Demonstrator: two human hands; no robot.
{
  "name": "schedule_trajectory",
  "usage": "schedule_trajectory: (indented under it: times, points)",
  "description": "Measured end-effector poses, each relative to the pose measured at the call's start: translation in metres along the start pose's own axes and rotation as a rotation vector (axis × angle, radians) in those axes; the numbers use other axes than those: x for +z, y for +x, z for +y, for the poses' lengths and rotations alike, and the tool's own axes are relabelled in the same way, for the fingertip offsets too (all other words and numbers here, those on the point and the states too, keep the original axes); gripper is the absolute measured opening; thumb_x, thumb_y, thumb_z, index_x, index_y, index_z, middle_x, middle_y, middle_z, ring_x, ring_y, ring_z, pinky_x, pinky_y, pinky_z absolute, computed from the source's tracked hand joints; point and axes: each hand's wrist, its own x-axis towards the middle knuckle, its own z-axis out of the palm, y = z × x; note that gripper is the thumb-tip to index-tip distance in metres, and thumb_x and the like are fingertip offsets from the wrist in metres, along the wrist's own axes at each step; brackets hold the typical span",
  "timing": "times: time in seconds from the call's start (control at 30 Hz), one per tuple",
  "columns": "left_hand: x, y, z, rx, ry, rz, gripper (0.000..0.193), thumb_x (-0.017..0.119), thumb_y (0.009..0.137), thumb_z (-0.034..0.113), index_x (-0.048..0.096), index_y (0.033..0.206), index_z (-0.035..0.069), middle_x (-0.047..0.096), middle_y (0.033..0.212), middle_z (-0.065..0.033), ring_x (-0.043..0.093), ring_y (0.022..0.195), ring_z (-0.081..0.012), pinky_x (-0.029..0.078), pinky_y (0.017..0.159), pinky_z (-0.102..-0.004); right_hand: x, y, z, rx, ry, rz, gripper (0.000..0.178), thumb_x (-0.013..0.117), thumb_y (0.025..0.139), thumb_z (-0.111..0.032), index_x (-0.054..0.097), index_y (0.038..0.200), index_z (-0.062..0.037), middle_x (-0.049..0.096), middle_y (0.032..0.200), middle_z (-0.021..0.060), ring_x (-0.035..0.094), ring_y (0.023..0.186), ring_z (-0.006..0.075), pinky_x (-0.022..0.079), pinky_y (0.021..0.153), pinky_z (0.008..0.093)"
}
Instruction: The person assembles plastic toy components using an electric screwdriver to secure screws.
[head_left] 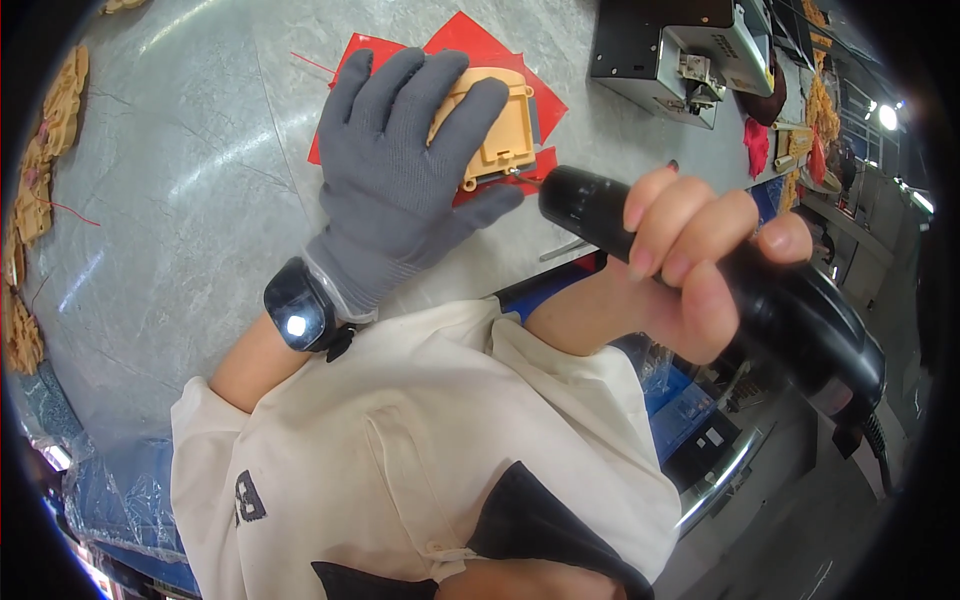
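My left hand (405, 170), in a grey knit glove, lies flat on a yellow-orange plastic part (500, 125) and presses it down on red sheets (480, 45) on the grey table (190, 200). My right hand (690, 255), bare, is wrapped around a black electric screwdriver (790, 310). The tool's thin bit tip (520, 175) touches the lower edge of the plastic part, close to my left thumb. A black wrist device (298, 305) with a small light sits on my left wrist.
A black and grey metal machine (680, 50) stands at the far right of the table. Piles of yellow-orange parts (45, 130) line the left rim. More red and yellow items (800, 130) lie at the right. A blue bin (670, 390) sits below the table edge.
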Motion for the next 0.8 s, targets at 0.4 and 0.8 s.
schedule_trajectory:
  times: [0.4, 0.8]
  points:
    - [0.0031, -0.0006, 0.0039, -0.014, 0.102, -0.026, 0.065, 0.073, 0.061, 0.037, 0.052, 0.119, 0.016, 0.048, 0.122, -0.0068, 0.045, 0.112, -0.0267, 0.030, 0.100, -0.0494, 0.0022, -0.0013, -0.0009, -0.007, -0.014, 0.017, 0.036, 0.048, 0.077, -0.002, 0.040, 0.111, -0.0081, 0.049, 0.072, 0.0078, 0.050, 0.059, 0.0195, 0.039, 0.063, 0.0371]
    - [0.0056, -0.0013, 0.0024, -0.020, 0.098, -0.010, 0.064, 0.073, 0.058, 0.032, 0.053, 0.116, 0.015, 0.049, 0.120, -0.0077, 0.047, 0.108, -0.0276, 0.033, 0.098, -0.0494, 0.0031, -0.0007, 0.0012, -0.014, -0.030, 0.029, 0.036, 0.048, 0.076, -0.001, 0.041, 0.111, -0.0073, 0.049, 0.071, 0.0077, 0.050, 0.057, 0.0195, 0.039, 0.061, 0.0372]
